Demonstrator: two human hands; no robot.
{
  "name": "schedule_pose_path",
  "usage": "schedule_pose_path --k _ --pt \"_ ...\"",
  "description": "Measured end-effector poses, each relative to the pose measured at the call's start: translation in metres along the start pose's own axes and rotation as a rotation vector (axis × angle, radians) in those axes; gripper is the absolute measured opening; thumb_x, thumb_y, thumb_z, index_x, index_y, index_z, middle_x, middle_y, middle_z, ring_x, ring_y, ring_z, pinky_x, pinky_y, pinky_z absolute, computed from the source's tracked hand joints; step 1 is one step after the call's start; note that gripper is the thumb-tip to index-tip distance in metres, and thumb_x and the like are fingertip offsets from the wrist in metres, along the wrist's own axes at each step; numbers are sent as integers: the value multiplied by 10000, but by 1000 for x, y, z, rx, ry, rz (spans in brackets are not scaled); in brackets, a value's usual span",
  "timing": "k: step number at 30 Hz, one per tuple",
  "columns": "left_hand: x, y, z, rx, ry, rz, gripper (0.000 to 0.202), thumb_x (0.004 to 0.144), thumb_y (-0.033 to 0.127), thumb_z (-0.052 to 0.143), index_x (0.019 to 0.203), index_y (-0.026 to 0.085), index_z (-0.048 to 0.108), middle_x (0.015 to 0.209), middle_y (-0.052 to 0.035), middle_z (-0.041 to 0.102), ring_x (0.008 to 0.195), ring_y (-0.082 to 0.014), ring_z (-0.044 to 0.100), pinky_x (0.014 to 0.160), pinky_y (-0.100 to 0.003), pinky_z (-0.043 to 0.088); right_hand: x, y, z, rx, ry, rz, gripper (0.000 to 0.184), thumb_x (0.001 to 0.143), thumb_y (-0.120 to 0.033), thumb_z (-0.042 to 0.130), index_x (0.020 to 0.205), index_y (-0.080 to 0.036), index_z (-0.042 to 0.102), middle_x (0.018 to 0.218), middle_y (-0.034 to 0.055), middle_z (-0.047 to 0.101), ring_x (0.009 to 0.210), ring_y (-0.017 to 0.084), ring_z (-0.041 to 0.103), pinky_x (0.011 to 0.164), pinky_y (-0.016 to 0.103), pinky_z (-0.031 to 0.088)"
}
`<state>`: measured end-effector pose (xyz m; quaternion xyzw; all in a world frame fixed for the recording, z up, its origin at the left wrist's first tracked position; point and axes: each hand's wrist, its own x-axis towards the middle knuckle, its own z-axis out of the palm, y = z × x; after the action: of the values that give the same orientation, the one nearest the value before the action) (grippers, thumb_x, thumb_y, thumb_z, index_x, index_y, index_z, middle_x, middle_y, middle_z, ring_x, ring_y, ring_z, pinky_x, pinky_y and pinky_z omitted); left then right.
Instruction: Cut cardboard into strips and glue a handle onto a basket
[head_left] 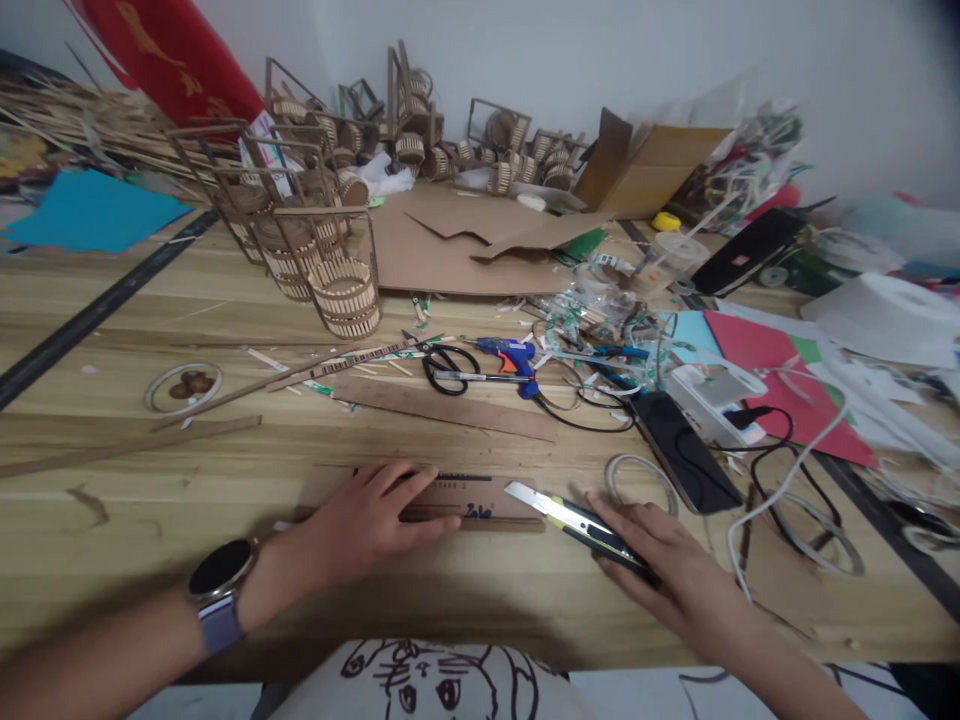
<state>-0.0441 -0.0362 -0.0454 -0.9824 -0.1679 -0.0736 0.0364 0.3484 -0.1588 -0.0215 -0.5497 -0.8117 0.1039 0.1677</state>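
Observation:
My left hand [367, 520] lies flat, fingers spread, pressing a ruler [480, 482] down on a brown cardboard strip [487, 505] near the table's front edge. A dark watch sits on that wrist. My right hand [660, 560] is closed around a yellow and black utility knife [570, 518]. Its blade is out and its tip touches the right end of the cardboard strip beside the ruler.
Black scissors [450, 370] and a blue glue gun [510, 355] lie mid-table above a long cardboard strip [450, 405]. A black phone [682, 450], charger cables and tape rolls [637, 475] sit to the right. Woven wooden baskets [345, 290], cardboard sheets [465, 245] and coloured paper crowd the back.

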Motion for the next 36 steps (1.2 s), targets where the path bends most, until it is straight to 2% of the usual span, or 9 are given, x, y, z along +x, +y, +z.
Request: schedule_pose_path --k 5,10,13,17,24,32,36 --pt "2 -11 1 12 26 18 736 911 84 577 1509 462 374 1489 -93 466 1222 -285 476 988 -432 446 3 4 -2 -120 -24 -39 573 995 -282 535 1553 -325 409 1172 97 705 1022 256 687 843 384 591" --pt "9 -15 -10 17 -69 13 690 951 137 579 1517 468 361 1478 -89 489 1207 -283 516 1001 -430 448 3 8 -1 -172 -27 -58 526 1027 -320 485 1548 -288 426 1151 116 687 1007 245 686 830 376 599" --pt "10 -17 -11 33 -84 33 740 935 73 532 1529 470 340 1466 -85 507 1180 -276 540 993 -428 460 2 9 0 -210 -23 -71 532 1032 -325 472 1558 -279 411 1150 120 686 994 250 685 815 386 600" --pt "8 -20 -4 -3 -23 37 753 912 40 491 1520 464 362 1449 -90 512 1179 -285 536 971 -437 484 2 10 -1 -239 -34 -80 485 1038 -323 450 1522 -294 470 1134 114 692 953 249 688 789 395 606" --pt "4 -20 0 -48 -15 34 826 863 -11 495 1538 444 351 1456 -96 507 1206 -289 523 982 -461 503 0 13 -4 -233 -54 -59 496 1033 -326 463 1529 -313 465 1152 115 691 971 251 690 796 395 604" --pt "4 -19 -2 -59 -32 9 858 863 -15 484 1547 475 313 1507 -62 464 1236 -279 499 1009 -455 487 -6 13 -10 -230 -59 -90 518 1024 -294 469 1541 -325 446 1139 107 696 984 244 696 813 378 611" --pt "3 -15 -1 -63 -34 -16 815 864 3 504 1524 461 370 1493 -73 466 1228 -289 497 1008 -453 483 -11 10 -8 -215 -53 -74 529 1017 -281 470 1544 -306 443 1143 110 696 1004 239 700 828 361 613"
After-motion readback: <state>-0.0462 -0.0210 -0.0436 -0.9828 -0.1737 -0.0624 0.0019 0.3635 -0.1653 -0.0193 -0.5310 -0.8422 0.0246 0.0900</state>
